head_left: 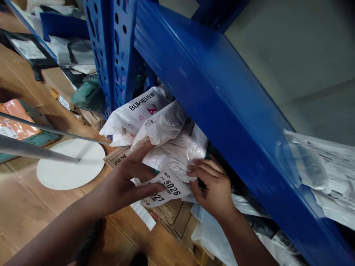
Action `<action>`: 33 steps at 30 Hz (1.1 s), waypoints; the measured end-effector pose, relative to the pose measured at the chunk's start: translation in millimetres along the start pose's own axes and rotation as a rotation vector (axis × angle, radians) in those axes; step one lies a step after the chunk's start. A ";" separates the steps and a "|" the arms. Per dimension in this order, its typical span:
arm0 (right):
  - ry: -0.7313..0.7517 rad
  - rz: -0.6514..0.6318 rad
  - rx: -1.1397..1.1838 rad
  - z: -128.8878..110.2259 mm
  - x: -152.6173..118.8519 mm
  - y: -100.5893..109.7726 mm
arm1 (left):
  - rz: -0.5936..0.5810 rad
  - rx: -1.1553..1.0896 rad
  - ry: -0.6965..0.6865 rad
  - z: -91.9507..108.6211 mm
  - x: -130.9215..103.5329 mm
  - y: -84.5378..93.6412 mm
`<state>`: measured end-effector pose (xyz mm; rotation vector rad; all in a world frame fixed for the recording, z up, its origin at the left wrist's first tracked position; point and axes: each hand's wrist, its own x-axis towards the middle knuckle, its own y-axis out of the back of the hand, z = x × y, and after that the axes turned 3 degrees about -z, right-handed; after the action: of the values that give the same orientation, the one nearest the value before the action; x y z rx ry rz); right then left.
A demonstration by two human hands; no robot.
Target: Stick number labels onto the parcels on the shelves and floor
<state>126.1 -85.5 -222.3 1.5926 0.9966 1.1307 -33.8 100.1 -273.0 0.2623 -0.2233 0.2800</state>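
My left hand (127, 181) holds a strip of printed number labels (169, 188) between thumb and fingers, with "5026" readable on it. Its index finger reaches onto a crumpled white plastic parcel bag (163, 123). Curled at the near edge of another white parcel bag (180, 151), my right hand (212, 184) pinches the plastic; its thumb is partly hidden. Behind these leans a white bag printed "BUWEI" (138, 111). The parcels lie on a shelf under a blue beam.
A thick blue shelf beam (210, 85) slants close over my right hand, joined to a perforated blue upright (111, 55). A grey pole on a round white base (69, 166) stands at left. Cardboard (177, 218) and more bags (210, 236) lie below; an orange-wrapped parcel (19, 118) is far left.
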 end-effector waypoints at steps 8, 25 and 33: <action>-0.005 -0.001 0.011 0.5 -1.2 -0.3 | 0.022 -0.013 -0.008 -3.4 -2.1 -0.9; -0.425 -0.043 0.532 -18.7 18.0 15.0 | 0.167 -0.561 0.619 10.9 23.2 -61.9; -0.481 -0.021 0.449 -15.7 20.4 5.9 | 0.380 -0.877 0.757 21.5 34.1 -68.4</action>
<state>116.8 -64.4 -209.5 2.0745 0.9717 0.4766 14.8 38.7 -259.5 -0.7618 0.3675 0.6038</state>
